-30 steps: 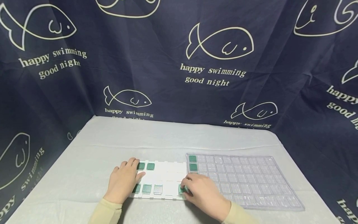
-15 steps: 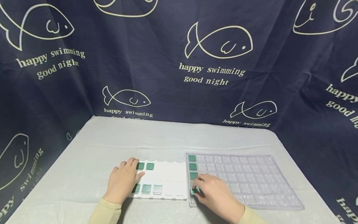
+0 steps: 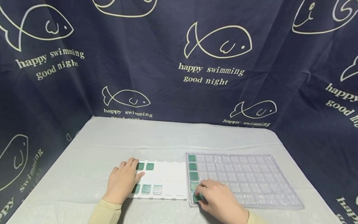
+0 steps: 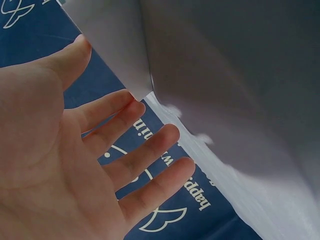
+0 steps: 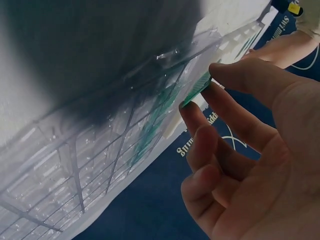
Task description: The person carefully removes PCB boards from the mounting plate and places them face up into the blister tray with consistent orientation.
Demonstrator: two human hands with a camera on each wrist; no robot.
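Note:
My right hand [image 3: 216, 199] pinches a small green circuit board [image 5: 197, 89] between thumb and fingertips. It holds the board at the nearest cell of the left column in a clear plastic compartment tray [image 3: 246, 177]. Several green boards [image 3: 193, 167] lie in that column's farther cells. On the left, a flat white holder [image 3: 172, 174] carries several more boards [image 3: 146, 188] in two rows at its left part. My left hand [image 3: 121, 182] rests on the holder's left end, fingers extended, covering part of it. In the left wrist view its fingers look loosely straight.
Both trays lie side by side on a white-covered table [image 3: 179, 135], with a narrow gap between them. Dark blue fabric [image 3: 167, 62] printed with fish and words hangs behind and at the sides. The clear tray's other columns hold no boards.
From the white holder's right end, my right hand has carried a board right, placed it in the clear tray's fourth cell, and slid toward the nearest cell with another board. My left hand stays put.

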